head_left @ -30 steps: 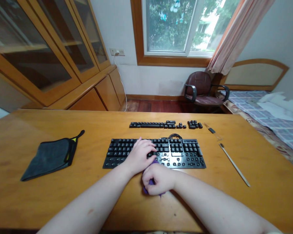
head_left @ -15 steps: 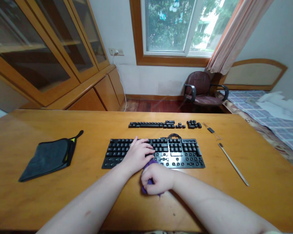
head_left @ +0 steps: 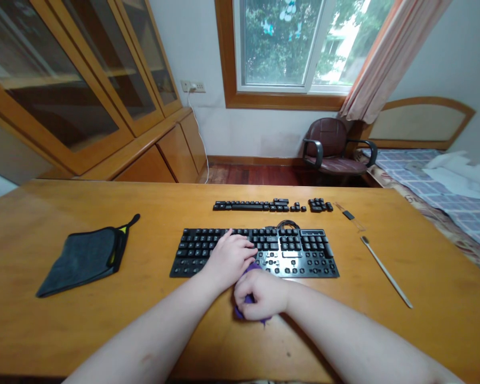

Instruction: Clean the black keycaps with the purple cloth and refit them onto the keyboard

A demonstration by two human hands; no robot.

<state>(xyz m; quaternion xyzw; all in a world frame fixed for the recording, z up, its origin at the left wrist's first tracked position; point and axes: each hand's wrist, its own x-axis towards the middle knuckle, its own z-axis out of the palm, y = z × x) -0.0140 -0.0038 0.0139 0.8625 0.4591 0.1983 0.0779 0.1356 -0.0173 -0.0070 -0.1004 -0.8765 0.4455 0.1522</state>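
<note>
Gripping a mostly hidden purple lump (head_left: 253, 266), right hand (head_left: 261, 294); unclenched left hand (head_left: 231, 258) masking part of the keyboard (head_left: 280, 256).

The left hand (head_left: 232, 257) lies over the computer keyboard (head_left: 271, 247). The right hand (head_left: 263, 293), curled, grips purple material (head_left: 253, 267).

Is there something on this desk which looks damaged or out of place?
Yes, the keyboard: its visible lower rows lack keycaps, exposing the small mounts. Loose keycaps lie neatly grouped beyond it, so it looks taken apart rather than broken.
</note>
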